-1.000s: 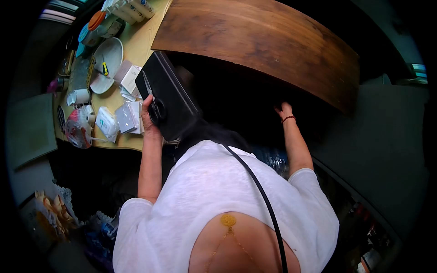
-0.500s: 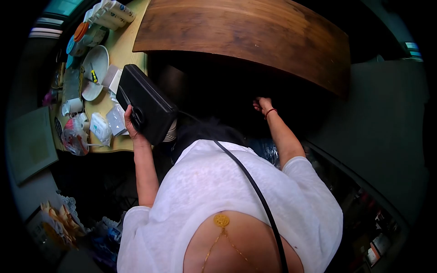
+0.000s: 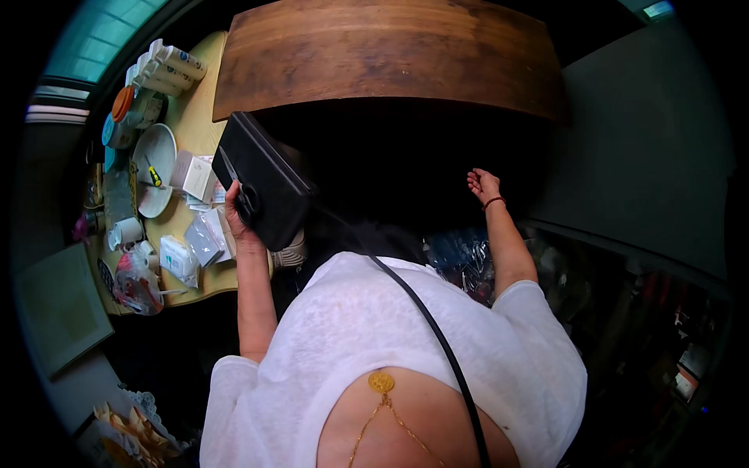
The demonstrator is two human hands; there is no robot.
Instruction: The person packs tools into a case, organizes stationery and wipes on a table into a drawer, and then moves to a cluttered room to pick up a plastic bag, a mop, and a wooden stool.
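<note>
Left hand (image 3: 240,222) is gripping black case (image 3: 269,183) and scissors (image 3: 248,204) by the brown tabletop (image 3: 390,58)

The black case is lying in the left hand on the near side of the brown tabletop, by its left corner. It is showing a flat, oblong face, dark and dull, with softly rounded edges. Its long axis is slanting, one short end pointing towards that corner, the other back towards the wearer's waist.

The scissors are resting flat against the case, roughly along its length; their black handle loops are sitting at the fingers and their greyish blades are pointing towards the tabletop's left end. The left fingers are gripping the case edge facing away from the tabletop; some are hiding behind it.

The right hand (image 3: 485,185) is hanging before the tabletop's right half, its fingers loosely parted and slightly curling.

Left of the tabletop, a pale table (image 3: 195,117) is holding a whitish dish (image 3: 164,148) and a yellow-handled tool (image 3: 154,176).
</note>
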